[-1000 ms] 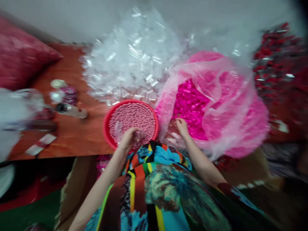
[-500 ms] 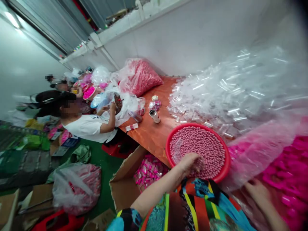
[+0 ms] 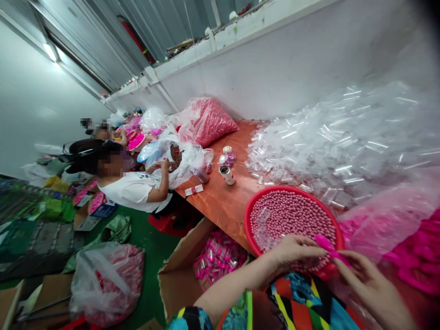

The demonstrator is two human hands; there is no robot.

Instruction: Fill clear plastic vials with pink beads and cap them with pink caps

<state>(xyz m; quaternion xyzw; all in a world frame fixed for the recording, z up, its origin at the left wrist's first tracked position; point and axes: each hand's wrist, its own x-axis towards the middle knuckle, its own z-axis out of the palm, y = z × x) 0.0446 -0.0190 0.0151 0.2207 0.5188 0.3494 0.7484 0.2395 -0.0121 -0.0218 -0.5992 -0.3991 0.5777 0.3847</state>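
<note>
A red basin [image 3: 250, 229] full of small pink beads [image 3: 288, 215] stands at the table's front edge, with some clear plastic pieces [image 3: 264, 227] on the beads at its left. Over the basin's near right side, my right hand [image 3: 360, 270] grips a bright pink plastic piece [image 3: 328, 247]. My left hand [image 3: 299, 250] is closed close against that piece, above the beads; whatever lies between its fingers is partly hidden, perhaps something clear.
Clear plastic tubes [image 3: 330, 142] are heaped behind the basin; bright pink parts [image 3: 419, 256] lie at the right. A cardboard box [image 3: 182, 266] of pink-capped pieces is below the table. A person in a white shirt [image 3: 134, 190] works at the left, near a cup [image 3: 227, 175].
My right hand has come up from the right to the basin with a bright pink piece. My left hand has risen off the beads to meet it. The view has shifted slightly.
</note>
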